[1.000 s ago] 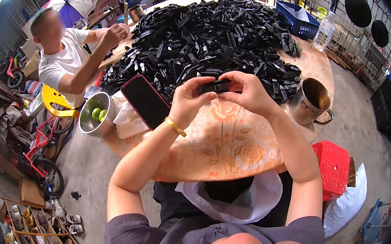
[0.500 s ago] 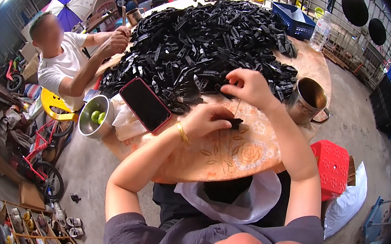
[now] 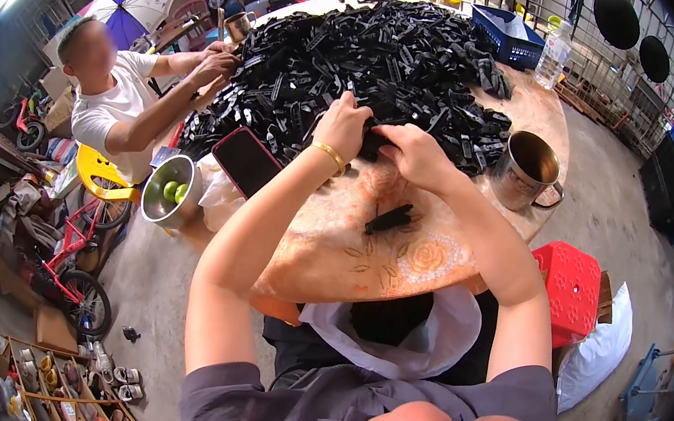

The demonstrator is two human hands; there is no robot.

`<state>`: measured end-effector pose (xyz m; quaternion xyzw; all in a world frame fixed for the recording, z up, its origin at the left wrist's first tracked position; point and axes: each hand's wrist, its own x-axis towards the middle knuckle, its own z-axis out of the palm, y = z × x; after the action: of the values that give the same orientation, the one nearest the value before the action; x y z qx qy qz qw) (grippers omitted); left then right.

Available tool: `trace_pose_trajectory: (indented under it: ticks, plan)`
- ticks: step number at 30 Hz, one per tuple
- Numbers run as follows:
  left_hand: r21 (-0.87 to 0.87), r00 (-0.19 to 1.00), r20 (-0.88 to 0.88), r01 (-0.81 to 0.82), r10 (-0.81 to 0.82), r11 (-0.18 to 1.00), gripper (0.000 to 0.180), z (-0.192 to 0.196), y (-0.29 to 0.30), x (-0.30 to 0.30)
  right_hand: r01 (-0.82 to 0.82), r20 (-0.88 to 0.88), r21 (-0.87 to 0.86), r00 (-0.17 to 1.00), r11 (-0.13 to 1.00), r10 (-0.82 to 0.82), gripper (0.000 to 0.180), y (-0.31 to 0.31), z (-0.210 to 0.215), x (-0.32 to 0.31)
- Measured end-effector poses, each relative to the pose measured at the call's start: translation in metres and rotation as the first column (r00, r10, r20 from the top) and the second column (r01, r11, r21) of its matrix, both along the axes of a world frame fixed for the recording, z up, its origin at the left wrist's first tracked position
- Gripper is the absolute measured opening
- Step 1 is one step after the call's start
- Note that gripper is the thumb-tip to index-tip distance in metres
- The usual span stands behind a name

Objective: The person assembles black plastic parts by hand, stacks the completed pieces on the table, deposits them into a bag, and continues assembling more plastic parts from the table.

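From the left, the left hand (image 3: 341, 127) is curling at the near edge of a heap of black pieces (image 3: 355, 61), slim, partly glossy and jumbled; a loose black piece (image 3: 389, 219) is lying nearer the wearer on the flowered counter (image 3: 332, 248); the right hand (image 3: 418, 155) is bending in beside the left. Both seem to be picking at pieces, the next move calling for a fine pinch; whether either grip is holding one, I cannot tell.
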<state>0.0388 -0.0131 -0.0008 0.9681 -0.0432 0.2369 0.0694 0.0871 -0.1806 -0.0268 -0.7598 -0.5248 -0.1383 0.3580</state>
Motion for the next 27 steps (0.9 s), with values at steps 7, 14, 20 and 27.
trace_pose_trajectory:
  ticks: [7,14,20,27]
  plan:
    - [-0.877,0.993,0.037,0.087,-0.115,0.473,0.022,0.004,-0.012,-0.025,-0.072,-0.368,0.367,0.904,0.927,0.216,0.021,-0.002,0.011,-0.004]
    - [-0.966,0.964,-0.094,-0.028,-0.248,0.258,0.031,-0.009,-0.018,-0.046,-0.103,-0.394,0.23,0.899,0.968,0.189,0.017,-0.004,0.008,-0.006]
    - [-0.96,0.962,0.007,0.082,-0.272,0.268,0.039,-0.013,-0.007,-0.046,-0.083,-0.254,0.183,0.959,0.98,0.128,0.022,0.0,0.011,-0.012]
    - [-0.905,0.958,0.062,0.172,-0.279,0.389,0.037,-0.007,-0.005,-0.05,-0.238,-0.673,0.154,0.686,0.959,0.278,0.037,-0.012,0.017,-0.002]
